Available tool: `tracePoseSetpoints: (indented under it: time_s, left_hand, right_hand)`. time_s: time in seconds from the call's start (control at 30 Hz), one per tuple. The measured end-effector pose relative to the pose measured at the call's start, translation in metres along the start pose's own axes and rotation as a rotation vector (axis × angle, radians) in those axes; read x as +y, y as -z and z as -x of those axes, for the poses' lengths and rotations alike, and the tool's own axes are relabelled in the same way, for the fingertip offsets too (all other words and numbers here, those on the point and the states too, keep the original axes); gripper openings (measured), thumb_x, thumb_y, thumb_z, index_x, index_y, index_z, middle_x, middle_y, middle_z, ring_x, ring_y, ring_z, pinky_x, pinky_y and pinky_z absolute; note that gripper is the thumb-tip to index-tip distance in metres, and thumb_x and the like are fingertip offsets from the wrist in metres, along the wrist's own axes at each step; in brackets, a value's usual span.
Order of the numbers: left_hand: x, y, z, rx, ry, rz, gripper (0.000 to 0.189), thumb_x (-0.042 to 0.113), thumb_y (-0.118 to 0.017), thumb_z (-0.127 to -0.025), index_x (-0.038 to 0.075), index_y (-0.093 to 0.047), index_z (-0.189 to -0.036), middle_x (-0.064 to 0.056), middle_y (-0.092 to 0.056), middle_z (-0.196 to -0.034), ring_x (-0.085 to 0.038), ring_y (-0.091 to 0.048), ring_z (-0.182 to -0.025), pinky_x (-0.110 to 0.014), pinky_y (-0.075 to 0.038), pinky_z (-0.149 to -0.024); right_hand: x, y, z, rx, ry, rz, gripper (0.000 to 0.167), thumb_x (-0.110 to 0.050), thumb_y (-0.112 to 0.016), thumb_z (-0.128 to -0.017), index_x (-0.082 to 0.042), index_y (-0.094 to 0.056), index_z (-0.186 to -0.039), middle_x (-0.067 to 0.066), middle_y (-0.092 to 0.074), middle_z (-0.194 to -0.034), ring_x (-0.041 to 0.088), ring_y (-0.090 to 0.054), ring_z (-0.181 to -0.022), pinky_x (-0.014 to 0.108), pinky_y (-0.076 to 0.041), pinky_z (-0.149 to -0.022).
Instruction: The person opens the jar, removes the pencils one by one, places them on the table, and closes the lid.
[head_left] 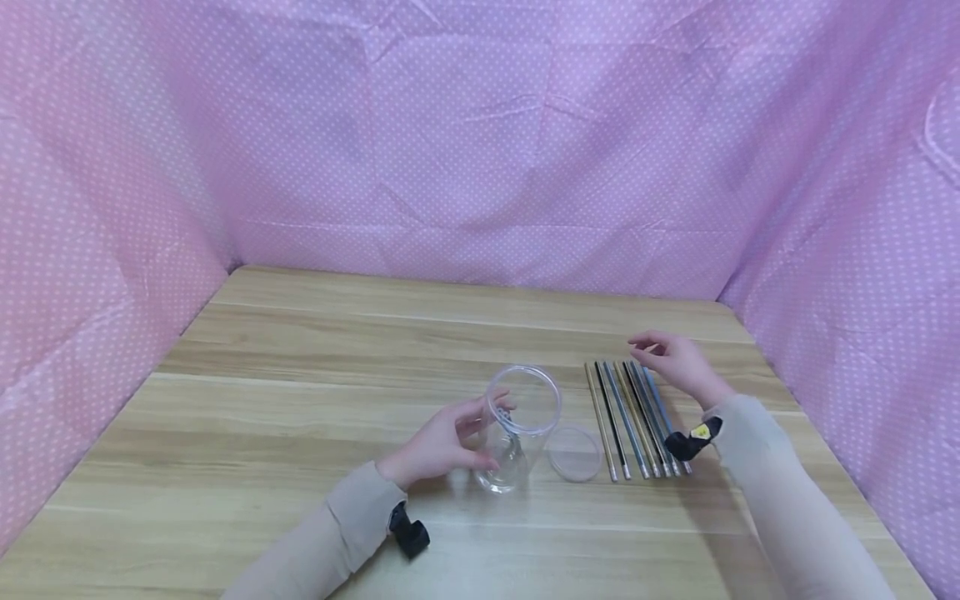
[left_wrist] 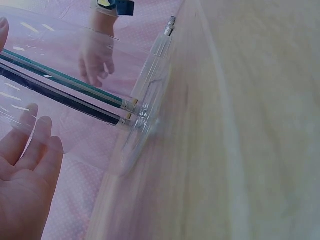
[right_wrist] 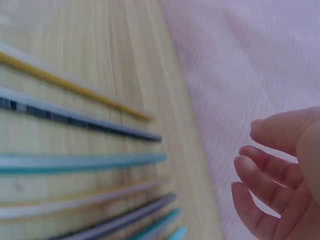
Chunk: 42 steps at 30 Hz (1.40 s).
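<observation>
My left hand [head_left: 438, 442] holds a clear plastic jar [head_left: 534, 442] around its side, thumb at the front and fingers behind. The jar stands on the table with its mouth up. Inside it, in the left wrist view, lie a teal pencil [left_wrist: 65, 80] and a dark pencil [left_wrist: 60, 95], eraser ends down at the base. A row of several pencils [head_left: 636, 418] in gold, black and blue lies to the jar's right, erasers toward me. Just past their far ends hovers my right hand [head_left: 678, 362], fingers loosely bent, holding nothing.
A clear round lid [head_left: 575, 455] lies flat between the jar and the pencil row. The wooden table [head_left: 300, 367] is enclosed at the back and sides by pink dotted cloth [head_left: 465, 150]. A black wrist camera [head_left: 686, 442] on the right sleeve overlaps the pencils' near ends.
</observation>
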<state>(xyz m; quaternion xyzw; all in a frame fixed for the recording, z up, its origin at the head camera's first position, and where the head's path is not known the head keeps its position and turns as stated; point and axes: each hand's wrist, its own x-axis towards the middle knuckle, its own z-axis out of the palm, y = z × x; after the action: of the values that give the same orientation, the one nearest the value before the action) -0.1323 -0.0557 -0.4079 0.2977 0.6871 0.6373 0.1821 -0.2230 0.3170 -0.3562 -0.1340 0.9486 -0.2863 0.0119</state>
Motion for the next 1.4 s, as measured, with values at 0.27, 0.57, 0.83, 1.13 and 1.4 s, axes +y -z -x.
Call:
tracePoseSetpoints:
  time_s: [0.27, 0.57, 0.83, 1.13, 1.4]
  left_hand:
    - [-0.001, 0.0, -0.002, 0.003, -0.004, -0.012, 0.09, -0.001, -0.077, -0.071, 0.011, -0.032, -0.148, -0.013, -0.044, -0.145, -0.028, -0.036, -0.138, -0.046, -0.028, -0.115]
    - [0.003, 0.003, -0.005, 0.0, -0.033, -0.045, 0.087, 0.0, -0.077, -0.071, 0.002, -0.032, -0.146, -0.015, -0.041, -0.147, -0.029, -0.035, -0.138, -0.047, -0.027, -0.115]
    - [0.005, 0.002, -0.003, 0.003, -0.039, -0.037, 0.086, -0.001, -0.076, -0.072, 0.0, -0.032, -0.145, -0.018, -0.044, -0.144, -0.032, -0.038, -0.135, -0.048, -0.026, -0.116]
    - [0.003, 0.002, -0.002, 0.004, -0.013, -0.049, 0.082, 0.0, -0.077, -0.071, 0.001, -0.037, -0.143, -0.013, -0.039, -0.149, -0.03, -0.036, -0.137, -0.046, -0.026, -0.116]
    - [0.001, 0.001, -0.001, 0.007, -0.004, -0.042, 0.086, -0.001, -0.077, -0.071, 0.005, -0.035, -0.145, -0.013, -0.042, -0.147, -0.029, -0.036, -0.137, -0.046, -0.027, -0.116]
  right_hand:
    - [-0.026, -0.013, 0.002, -0.026, 0.108, -0.029, 0.028, -0.013, -0.059, -0.092, 0.004, -0.063, -0.114, 0.018, -0.068, -0.101, 0.014, -0.06, -0.082, 0.023, -0.05, -0.068]
    - [-0.072, -0.022, 0.012, -0.077, 0.228, -0.168, 0.024, -0.008, -0.06, -0.091, 0.004, -0.064, -0.112, 0.019, -0.068, -0.102, 0.008, -0.061, -0.082, 0.02, -0.054, -0.073]
    - [-0.1, -0.026, 0.022, -0.068, 0.373, -0.171, 0.022, -0.001, -0.061, -0.088, 0.003, -0.064, -0.109, 0.016, -0.068, -0.098, 0.005, -0.061, -0.08, 0.022, -0.056, -0.071]
    - [-0.121, -0.027, 0.033, 0.001, 0.591, -0.153, 0.026, 0.006, -0.063, -0.083, -0.001, -0.064, -0.109, 0.011, -0.068, -0.096, 0.003, -0.062, -0.077, 0.022, -0.057, -0.069]
    - [-0.142, -0.023, 0.043, 0.134, 0.785, -0.172, 0.03, 0.007, -0.065, -0.08, 0.001, -0.063, -0.11, 0.01, -0.066, -0.098, 0.011, -0.062, -0.083, 0.018, -0.054, -0.076]
